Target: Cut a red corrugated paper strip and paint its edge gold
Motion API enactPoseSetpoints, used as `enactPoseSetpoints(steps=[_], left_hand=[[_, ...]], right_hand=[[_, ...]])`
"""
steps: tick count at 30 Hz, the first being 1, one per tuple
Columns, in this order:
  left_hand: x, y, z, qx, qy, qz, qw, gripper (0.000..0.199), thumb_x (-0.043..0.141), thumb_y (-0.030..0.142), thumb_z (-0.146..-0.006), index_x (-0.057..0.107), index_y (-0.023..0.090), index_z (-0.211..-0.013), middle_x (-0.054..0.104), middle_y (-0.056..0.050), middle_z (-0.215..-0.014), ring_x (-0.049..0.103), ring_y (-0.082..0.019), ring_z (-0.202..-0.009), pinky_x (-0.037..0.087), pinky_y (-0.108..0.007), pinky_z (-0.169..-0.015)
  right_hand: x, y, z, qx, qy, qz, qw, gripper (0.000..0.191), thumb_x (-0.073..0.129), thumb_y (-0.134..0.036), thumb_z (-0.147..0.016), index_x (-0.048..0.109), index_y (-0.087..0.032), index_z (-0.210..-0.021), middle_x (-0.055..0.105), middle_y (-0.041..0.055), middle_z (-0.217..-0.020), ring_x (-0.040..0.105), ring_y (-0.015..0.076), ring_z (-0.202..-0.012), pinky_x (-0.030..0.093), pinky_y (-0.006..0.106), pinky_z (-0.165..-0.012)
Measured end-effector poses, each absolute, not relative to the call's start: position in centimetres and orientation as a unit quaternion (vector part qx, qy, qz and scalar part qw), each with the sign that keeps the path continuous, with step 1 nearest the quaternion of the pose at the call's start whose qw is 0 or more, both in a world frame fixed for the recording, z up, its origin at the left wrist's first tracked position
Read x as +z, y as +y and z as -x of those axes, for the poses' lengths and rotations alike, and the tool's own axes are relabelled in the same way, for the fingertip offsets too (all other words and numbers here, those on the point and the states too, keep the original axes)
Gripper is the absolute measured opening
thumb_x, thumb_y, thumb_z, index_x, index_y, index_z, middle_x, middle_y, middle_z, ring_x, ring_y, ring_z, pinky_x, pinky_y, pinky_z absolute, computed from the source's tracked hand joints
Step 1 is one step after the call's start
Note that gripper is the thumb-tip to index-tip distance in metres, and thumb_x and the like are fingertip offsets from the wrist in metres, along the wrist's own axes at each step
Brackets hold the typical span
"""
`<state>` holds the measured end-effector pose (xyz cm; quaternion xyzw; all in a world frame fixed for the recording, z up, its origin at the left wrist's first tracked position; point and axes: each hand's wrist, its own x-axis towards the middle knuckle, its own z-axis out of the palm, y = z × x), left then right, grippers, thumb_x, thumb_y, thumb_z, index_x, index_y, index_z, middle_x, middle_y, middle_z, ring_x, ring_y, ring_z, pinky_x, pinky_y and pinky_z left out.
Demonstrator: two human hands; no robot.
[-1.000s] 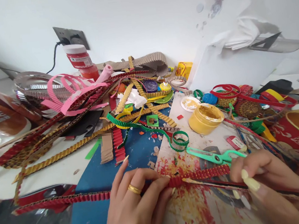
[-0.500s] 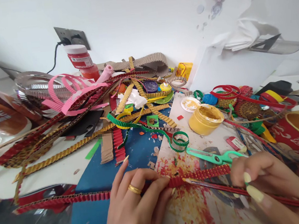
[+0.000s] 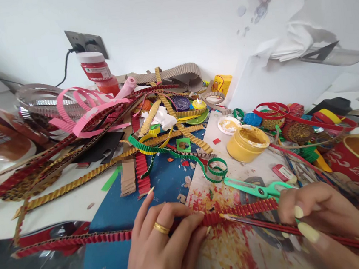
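Note:
A long red corrugated strip (image 3: 107,237) runs across the front of the table; yellow dots mark its right part. My left hand (image 3: 170,242), with a gold ring, pinches the strip near its middle. Between the fingers and thumb of my right hand (image 3: 319,218) is a thin red paintbrush (image 3: 269,225). The brush's yellow tip touches or hovers just at the strip, right of my left fingertips. Green scissors (image 3: 259,191) lie just behind the strip, beside my right hand. An open jar of yellow paint (image 3: 247,143) stands behind them.
Colourful paper strips, such as a green one (image 3: 198,160) and pink curls (image 3: 96,117), are heaped behind and left. Stacked red paint jars (image 3: 96,70) stand near the wall. At the right are a red tin (image 3: 357,163), coils and brushes.

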<state>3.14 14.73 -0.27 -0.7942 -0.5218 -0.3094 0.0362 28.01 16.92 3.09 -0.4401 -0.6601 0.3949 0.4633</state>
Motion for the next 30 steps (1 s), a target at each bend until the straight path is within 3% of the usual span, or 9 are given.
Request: enactPoseSetpoints(steps=[4,14,18,25,30], left_hand=[[-0.1,14.79,-3.24,-0.315,-0.517,0.795,0.034,0.013,0.055,0.031,-0.091,0.063,0.03,-0.101,0.065,0.005,-0.089,0.063,-0.013,-0.083,0.031,-0.04,-0.109],[-0.05,14.79,-3.04,-0.31,-0.514,0.799,0.042,0.013,0.056,0.031,-0.091,0.064,0.03,-0.101,0.065,0.004,-0.087,0.063,-0.013,-0.081,0.034,-0.04,-0.108],[-0.19,14.78,-3.05,-0.31,-0.512,0.8,0.031,0.014,0.055,0.032,-0.091,0.063,0.029,-0.103,0.065,0.004,-0.09,0.062,-0.012,-0.084,0.029,-0.038,-0.11],[-0.22,14.63,-3.17,-0.313,-0.507,0.803,0.021,0.013,0.055,0.028,-0.092,0.062,0.027,-0.103,0.063,0.005,-0.091,0.06,-0.01,-0.085,0.018,-0.032,-0.114],[-0.15,14.69,-3.19,-0.317,-0.502,0.804,0.023,0.012,0.056,0.027,-0.091,0.062,0.026,-0.101,0.062,0.005,-0.09,0.06,-0.011,-0.085,0.017,-0.032,-0.115]], right_hand=[[3.05,17.33,-28.98,0.39,-0.698,0.419,0.43,0.006,0.05,-0.031,-0.092,0.056,-0.029,-0.094,0.06,0.0014,-0.076,0.057,0.0132,-0.062,0.05,0.018,-0.053],[2.91,16.98,-28.46,0.436,-0.657,0.407,0.462,0.008,0.054,-0.035,-0.09,0.058,-0.028,-0.09,0.059,0.0002,-0.071,0.053,0.0122,-0.057,0.046,0.018,-0.05],[3.12,17.03,-28.31,0.421,-0.657,0.419,0.464,0.008,0.054,-0.034,-0.09,0.058,-0.028,-0.088,0.058,-0.0005,-0.07,0.05,0.0109,-0.054,0.043,0.017,-0.047],[2.96,17.16,-28.99,0.405,-0.7,0.403,0.427,0.006,0.05,-0.03,-0.093,0.055,-0.028,-0.095,0.058,0.0005,-0.075,0.054,0.0118,-0.06,0.048,0.016,-0.051],[2.9,17.06,-28.81,0.408,-0.69,0.409,0.436,0.007,0.05,-0.032,-0.093,0.055,-0.028,-0.094,0.058,0.0007,-0.076,0.055,0.0121,-0.061,0.049,0.016,-0.052]])
